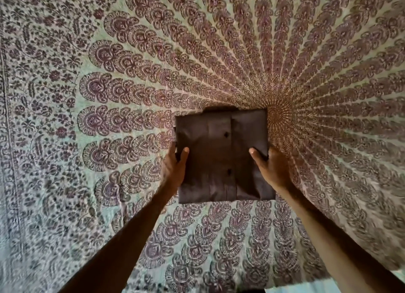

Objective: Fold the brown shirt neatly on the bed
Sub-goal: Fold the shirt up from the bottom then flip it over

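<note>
The brown shirt [221, 156] lies folded into a compact rectangle at the middle of the bed [109, 95], button placket facing up with two dark buttons showing. My left hand [174, 167] grips its left edge, thumb on top and fingers tucked beneath. On the opposite side my right hand [271, 167] grips the right edge the same way, thumb lying on the fabric. Both forearms reach in from the bottom of the view.
A patterned bedsheet with purple and brown peacock-feather motifs radiating from near the shirt covers the whole bed. A floral border runs down the left side. The sheet's near edge shows at the bottom right [328, 286].
</note>
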A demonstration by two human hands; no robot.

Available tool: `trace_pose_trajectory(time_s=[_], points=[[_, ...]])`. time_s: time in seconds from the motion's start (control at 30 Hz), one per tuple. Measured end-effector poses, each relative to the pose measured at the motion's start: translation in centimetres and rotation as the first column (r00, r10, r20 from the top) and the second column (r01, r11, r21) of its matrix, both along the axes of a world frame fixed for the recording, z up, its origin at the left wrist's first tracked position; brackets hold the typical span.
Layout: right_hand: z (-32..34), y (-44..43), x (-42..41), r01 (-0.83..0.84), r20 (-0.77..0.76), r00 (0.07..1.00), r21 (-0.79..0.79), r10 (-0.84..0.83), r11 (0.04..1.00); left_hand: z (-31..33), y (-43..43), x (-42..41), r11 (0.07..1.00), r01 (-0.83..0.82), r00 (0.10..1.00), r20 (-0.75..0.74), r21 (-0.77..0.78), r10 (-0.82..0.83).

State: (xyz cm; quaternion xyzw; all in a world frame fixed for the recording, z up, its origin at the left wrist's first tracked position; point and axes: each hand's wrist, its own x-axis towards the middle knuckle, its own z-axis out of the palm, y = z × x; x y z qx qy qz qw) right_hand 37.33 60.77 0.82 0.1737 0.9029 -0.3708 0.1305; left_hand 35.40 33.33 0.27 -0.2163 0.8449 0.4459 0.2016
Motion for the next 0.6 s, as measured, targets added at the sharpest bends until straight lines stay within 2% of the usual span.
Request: trace_pose_trajectory(time_s=[0.13, 0.23, 0.3, 0.37, 0.47, 0.53, 0.6], points=[[5.6, -0.2, -0.7, -0.004, 0.011, 1.000, -0.192, 0.006, 0.981, 1.9, 0.8, -0.2, 0.996, -0.027, 1.000, 0.014, 0.089, 0.026], [11.7, 0.4, -0.6, -0.057, -0.009, 0.998, -0.263, 0.056, 0.963, 3.1, 2.1, -0.5, 0.957, -0.073, 0.989, 0.147, 0.280, 0.032], [16.3, -0.1, -0.4, -0.106, -0.063, 0.994, -0.261, 0.093, 0.959, 4.3, 3.2, -0.7, 0.918, -0.043, 0.970, 0.236, 0.395, -0.056], [20.3, -1.5, -0.1, -0.193, -0.163, 0.972, -0.165, 0.167, 0.967, 5.9, 4.4, -1.1, 0.865, -0.060, 0.951, 0.291, 0.497, -0.101], [23.5, -5.4, 0.6, -0.324, -0.319, 0.883, 0.117, 0.345, 0.939, 6.9, 4.2, -1.3, 0.821, -0.119, 0.929, 0.354, 0.558, -0.105], [22.5, -9.0, 1.0, -0.321, -0.280, 0.872, 0.292, 0.401, 0.901, 6.6, 2.5, -0.9, 0.794, -0.227, 0.920, 0.391, 0.564, -0.015], [19.6, -13.4, 1.5, -0.327, -0.167, 0.890, 0.413, 0.424, 0.850, 6.1, -0.1, 0.0, 0.762, -0.333, 0.904, 0.418, 0.556, 0.090]])
